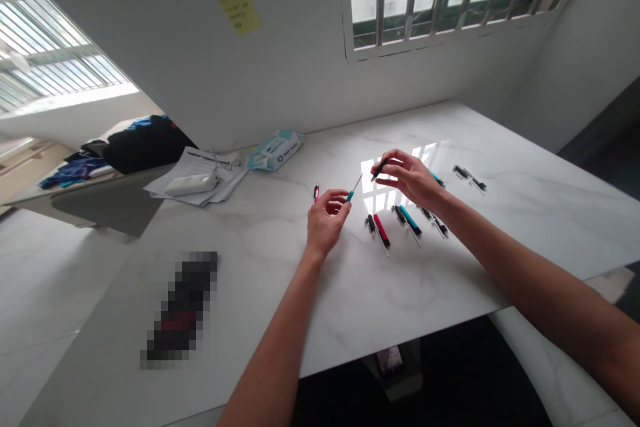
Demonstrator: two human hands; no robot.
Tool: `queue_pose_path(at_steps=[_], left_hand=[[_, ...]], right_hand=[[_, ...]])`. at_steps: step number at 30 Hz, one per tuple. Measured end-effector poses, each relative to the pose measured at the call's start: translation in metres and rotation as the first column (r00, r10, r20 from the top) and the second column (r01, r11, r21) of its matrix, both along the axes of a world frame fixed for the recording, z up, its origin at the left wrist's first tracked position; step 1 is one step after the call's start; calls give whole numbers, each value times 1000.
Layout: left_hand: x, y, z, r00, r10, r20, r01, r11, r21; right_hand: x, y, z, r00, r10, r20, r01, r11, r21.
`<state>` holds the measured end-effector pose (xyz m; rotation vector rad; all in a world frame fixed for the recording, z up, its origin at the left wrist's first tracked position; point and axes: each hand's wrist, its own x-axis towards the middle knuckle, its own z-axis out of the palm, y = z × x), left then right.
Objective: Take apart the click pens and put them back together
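Between the thumb and fingers of my left hand (326, 219) is a teal pen barrel (350, 197) with a thin refill (358, 181) sticking out of its upper end. My right hand (411, 177) pinches a black pen part (379, 169), tip pointing down, a short gap from the refill. Beyond my left hand lies a red pen (316, 193), partly hidden. Below my right hand, on the table, are a red barrel set (381, 230), a teal barrel set (410, 220) and black parts (440, 227), with thin refills beside them. Another teal piece (437, 178) shows behind my right wrist.
More black and white pen parts (470, 178) lie at the right of the marble-look table (270, 307). At the back left are papers (233, 185), a white device (193, 184) and a wipes pack (276, 150). A blurred-out dark object (183, 307) lies at left. The front edge is near my lap.
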<state>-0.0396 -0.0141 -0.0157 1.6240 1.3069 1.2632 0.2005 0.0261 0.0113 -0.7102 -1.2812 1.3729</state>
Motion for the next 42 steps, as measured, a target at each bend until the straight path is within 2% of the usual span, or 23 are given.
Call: queue_pose_path(at_steps=[2, 4, 7, 10, 17, 29, 36, 42], left_hand=[[-3, 1, 0, 999, 41, -7, -41, 999, 9], [-5, 2, 0, 997, 73, -33, -73, 997, 26], [-6, 1, 2, 989, 109, -97, -104, 993, 61], [-7, 0, 2, 982, 112, -153, -100, 992, 82], [-6, -1, 2, 982, 96, -165, -82, 993, 87], [-5, -3, 4, 982, 56, -183, -42, 996, 76], [-4, -3, 4, 982, 30, -184, -15, 997, 82], [-3, -3, 4, 980, -2, -199, 27, 992, 123]], right_hand=[[5, 4, -1, 998, -33, 56, 32, 999, 9], [7, 6, -4, 985, -82, 154, 73, 995, 68], [6, 8, -8, 935, -159, 316, 101, 976, 190], [5, 9, -9, 885, -230, 405, 136, 959, 248], [7, 9, -5, 899, -211, 385, 120, 962, 246], [9, 12, -9, 912, -214, 350, 137, 963, 233], [4, 6, -5, 901, -162, 403, 77, 973, 219], [0, 3, -9, 871, -49, 490, -57, 978, 198]])
